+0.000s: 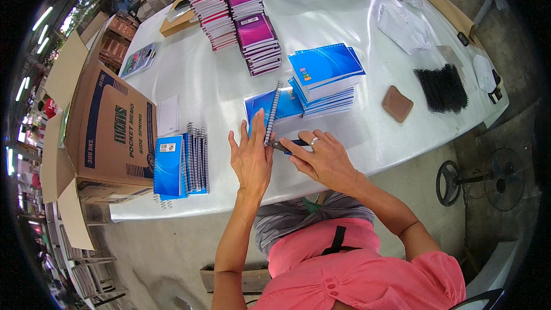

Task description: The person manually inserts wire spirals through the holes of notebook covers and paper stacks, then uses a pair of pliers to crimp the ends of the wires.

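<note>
My left hand [251, 158] grips a spiral notebook by the lower end of its wire coil [274, 109], fingers stretched along its blue cover. The coil stands up at a slant, leaning slightly right at the top. My right hand [328, 162] is wrapped round a pair of dark-handled pliers [294, 144], whose tip meets the bottom end of the coil beside my left fingertips. Behind the coil lies a blue notebook cover [287, 105], partly hidden. To the right of it rises a stack of blue notebooks [327, 69].
At left, finished-looking blue spiral notebooks [168, 163] lie beside an open cardboard box [117, 129]. Red [209, 8] and purple notebook stacks [256, 31] stand farther back. Right of the blue stack are a brown pad [397, 104] and a pile of black coils [441, 89].
</note>
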`<action>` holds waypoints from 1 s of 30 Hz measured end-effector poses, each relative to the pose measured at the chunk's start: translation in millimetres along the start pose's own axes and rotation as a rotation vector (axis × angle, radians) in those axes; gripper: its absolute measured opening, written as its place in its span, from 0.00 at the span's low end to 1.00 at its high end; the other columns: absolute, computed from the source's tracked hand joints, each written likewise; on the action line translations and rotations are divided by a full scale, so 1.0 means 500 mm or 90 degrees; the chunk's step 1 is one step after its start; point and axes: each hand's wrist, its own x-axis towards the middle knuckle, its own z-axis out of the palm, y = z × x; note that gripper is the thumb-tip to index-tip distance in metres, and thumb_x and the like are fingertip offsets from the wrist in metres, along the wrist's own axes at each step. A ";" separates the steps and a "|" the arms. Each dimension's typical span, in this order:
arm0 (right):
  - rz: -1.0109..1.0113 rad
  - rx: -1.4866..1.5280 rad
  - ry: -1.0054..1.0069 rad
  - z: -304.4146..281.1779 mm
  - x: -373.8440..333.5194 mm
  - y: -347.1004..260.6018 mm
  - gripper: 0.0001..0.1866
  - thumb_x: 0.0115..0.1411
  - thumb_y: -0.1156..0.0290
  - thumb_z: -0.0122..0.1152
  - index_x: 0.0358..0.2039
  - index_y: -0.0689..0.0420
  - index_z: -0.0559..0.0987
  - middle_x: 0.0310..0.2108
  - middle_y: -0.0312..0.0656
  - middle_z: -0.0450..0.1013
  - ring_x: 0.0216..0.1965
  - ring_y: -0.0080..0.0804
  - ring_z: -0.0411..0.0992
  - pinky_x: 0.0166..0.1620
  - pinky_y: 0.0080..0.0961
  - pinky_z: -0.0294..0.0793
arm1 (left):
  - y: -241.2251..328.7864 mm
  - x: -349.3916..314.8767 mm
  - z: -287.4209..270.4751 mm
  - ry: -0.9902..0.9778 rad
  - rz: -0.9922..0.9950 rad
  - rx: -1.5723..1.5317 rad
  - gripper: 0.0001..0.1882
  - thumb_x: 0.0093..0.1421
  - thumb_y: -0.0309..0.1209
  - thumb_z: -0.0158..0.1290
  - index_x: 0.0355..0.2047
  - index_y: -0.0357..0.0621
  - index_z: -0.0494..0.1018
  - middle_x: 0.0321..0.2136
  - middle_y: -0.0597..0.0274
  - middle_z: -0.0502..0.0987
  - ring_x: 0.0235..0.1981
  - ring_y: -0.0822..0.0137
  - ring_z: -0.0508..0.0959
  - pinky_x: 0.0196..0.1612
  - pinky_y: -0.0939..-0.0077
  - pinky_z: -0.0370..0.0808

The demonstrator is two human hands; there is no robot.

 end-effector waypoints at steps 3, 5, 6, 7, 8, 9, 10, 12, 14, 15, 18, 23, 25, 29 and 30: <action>0.001 -0.007 -0.011 -0.014 0.006 -0.005 0.22 0.59 0.60 0.61 0.54 0.45 0.75 0.39 0.41 0.70 0.37 0.37 0.70 0.36 0.32 0.67 | -0.005 -0.003 -0.002 -0.015 -0.013 0.001 0.40 0.54 0.27 0.61 0.67 0.50 0.58 0.54 0.55 0.74 0.59 0.43 0.69 0.62 0.41 0.58; -0.013 -0.018 0.000 -0.017 0.009 -0.003 0.22 0.58 0.61 0.62 0.54 0.45 0.76 0.39 0.41 0.70 0.36 0.37 0.70 0.35 0.32 0.68 | -0.006 -0.001 0.001 0.001 -0.011 0.005 0.40 0.54 0.27 0.61 0.66 0.50 0.59 0.53 0.54 0.75 0.58 0.44 0.70 0.62 0.41 0.58; -0.025 -0.029 0.012 -0.019 0.010 -0.001 0.22 0.58 0.61 0.62 0.54 0.46 0.76 0.39 0.40 0.70 0.35 0.37 0.70 0.35 0.32 0.68 | -0.005 0.000 0.002 0.015 -0.009 0.009 0.39 0.53 0.27 0.61 0.66 0.50 0.60 0.52 0.54 0.75 0.58 0.44 0.70 0.62 0.42 0.58; -0.026 -0.030 0.012 -0.019 0.009 0.001 0.22 0.58 0.61 0.62 0.54 0.46 0.76 0.39 0.40 0.70 0.35 0.37 0.70 0.35 0.32 0.68 | -0.004 0.000 0.000 0.016 -0.009 0.009 0.39 0.53 0.27 0.61 0.66 0.50 0.60 0.52 0.54 0.75 0.58 0.44 0.70 0.62 0.42 0.58; -0.024 0.001 0.003 -0.018 0.009 0.003 0.21 0.59 0.61 0.61 0.54 0.47 0.76 0.38 0.41 0.71 0.35 0.37 0.71 0.35 0.33 0.69 | -0.004 0.001 -0.002 0.013 -0.002 0.013 0.38 0.54 0.28 0.61 0.65 0.50 0.60 0.53 0.56 0.75 0.58 0.44 0.70 0.62 0.42 0.59; -0.023 0.032 -0.005 -0.018 0.010 0.005 0.20 0.61 0.61 0.60 0.53 0.49 0.76 0.37 0.41 0.71 0.35 0.37 0.71 0.36 0.33 0.70 | -0.003 0.002 -0.005 0.011 0.006 0.018 0.37 0.54 0.28 0.61 0.65 0.51 0.61 0.54 0.58 0.75 0.58 0.45 0.71 0.62 0.42 0.59; -0.025 0.032 -0.005 -0.023 0.015 0.013 0.20 0.61 0.61 0.60 0.53 0.49 0.76 0.37 0.41 0.71 0.35 0.37 0.71 0.36 0.33 0.70 | 0.000 0.003 -0.009 0.013 0.004 0.018 0.37 0.54 0.28 0.61 0.65 0.51 0.61 0.54 0.58 0.75 0.58 0.45 0.71 0.62 0.42 0.59; 0.256 0.489 -0.325 -0.044 0.045 0.030 0.19 0.64 0.61 0.56 0.53 0.54 0.76 0.36 0.44 0.73 0.37 0.39 0.73 0.39 0.34 0.72 | 0.001 0.001 -0.025 0.045 0.027 0.060 0.31 0.59 0.31 0.58 0.63 0.51 0.64 0.50 0.51 0.77 0.57 0.46 0.72 0.61 0.43 0.60; 0.310 0.546 -0.429 -0.077 0.088 0.027 0.19 0.66 0.62 0.55 0.53 0.55 0.75 0.37 0.46 0.74 0.38 0.41 0.73 0.42 0.35 0.72 | -0.006 -0.007 -0.039 0.064 0.028 0.064 0.31 0.59 0.31 0.58 0.63 0.52 0.64 0.52 0.55 0.76 0.58 0.47 0.71 0.62 0.44 0.60; 0.367 0.593 -0.529 -0.085 0.105 0.027 0.19 0.67 0.62 0.53 0.54 0.57 0.75 0.38 0.49 0.74 0.40 0.43 0.73 0.44 0.35 0.72 | -0.008 -0.005 -0.052 0.086 0.038 0.064 0.32 0.59 0.30 0.58 0.63 0.52 0.64 0.54 0.59 0.75 0.59 0.48 0.71 0.62 0.44 0.60; 0.076 0.478 -0.298 -0.082 0.080 0.044 0.19 0.66 0.62 0.53 0.55 0.54 0.74 0.41 0.51 0.73 0.41 0.45 0.73 0.46 0.36 0.72 | -0.002 -0.001 -0.125 0.091 0.027 0.117 0.32 0.57 0.28 0.59 0.63 0.53 0.65 0.57 0.65 0.73 0.61 0.51 0.69 0.63 0.45 0.59; 0.116 0.142 -0.206 -0.045 0.000 0.103 0.18 0.64 0.65 0.56 0.55 0.50 0.76 0.41 0.49 0.70 0.42 0.47 0.70 0.46 0.38 0.69 | -0.117 -0.027 -0.271 0.206 -0.033 0.231 0.30 0.56 0.29 0.60 0.61 0.52 0.68 0.58 0.65 0.72 0.62 0.52 0.68 0.63 0.50 0.60; 0.108 0.005 -0.195 -0.019 -0.041 0.136 0.19 0.63 0.63 0.57 0.55 0.46 0.76 0.45 0.52 0.71 0.46 0.52 0.71 0.49 0.43 0.70 | -0.159 -0.054 -0.306 0.230 -0.075 0.274 0.30 0.56 0.29 0.60 0.60 0.54 0.69 0.58 0.65 0.72 0.62 0.52 0.68 0.64 0.52 0.61; 0.095 -0.084 -0.147 -0.017 -0.095 0.166 0.21 0.59 0.64 0.61 0.54 0.47 0.76 0.45 0.50 0.70 0.44 0.52 0.69 0.47 0.42 0.69 | -0.223 -0.139 -0.319 -0.019 -0.214 0.224 0.34 0.54 0.40 0.61 0.63 0.62 0.66 0.61 0.64 0.69 0.65 0.50 0.64 0.66 0.50 0.57; 0.106 -0.096 -0.134 -0.023 -0.100 0.173 0.21 0.58 0.65 0.62 0.54 0.48 0.76 0.44 0.50 0.69 0.43 0.51 0.69 0.46 0.41 0.69 | -0.219 -0.143 -0.323 -0.078 -0.196 0.213 0.37 0.52 0.45 0.61 0.63 0.62 0.65 0.63 0.64 0.67 0.66 0.49 0.61 0.66 0.45 0.56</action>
